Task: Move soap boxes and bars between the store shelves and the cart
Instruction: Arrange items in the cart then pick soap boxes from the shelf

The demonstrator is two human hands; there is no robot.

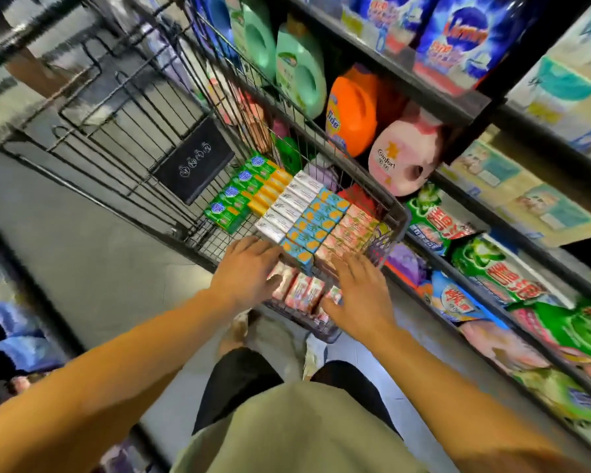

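To your right run the store shelves [464, 110], stocked with detergent jugs, among them an orange jug [352, 110] and a pink softener bottle [403, 151], with green detergent bags [492, 268] on the lower tier. Just beside the shelves stands the wire cart [123, 131], its basket tilted across your view, a black placard [195, 158] hanging on its inner wall. The soap boxes lie in neat rows on the basket floor at the end nearest you: green boxes [239, 196] farthest to the left, yellow-orange ones touching them, then white boxes [289, 206], blue boxes [314, 223] and pink boxes [352, 230] side by side. A further row of pink bars [301, 291] sits at the very near edge, between your hands. Your left hand [246, 271] rests with fingers spread and fairly straight over the near end of the white and blue rows, touching the pink bars below; it grips nothing. Your right hand [359, 295] lies the same way, fingers extended over the pink boxes, thumb against the pink bars, pressing rather than closing round anything. Motion blur softens the edges.
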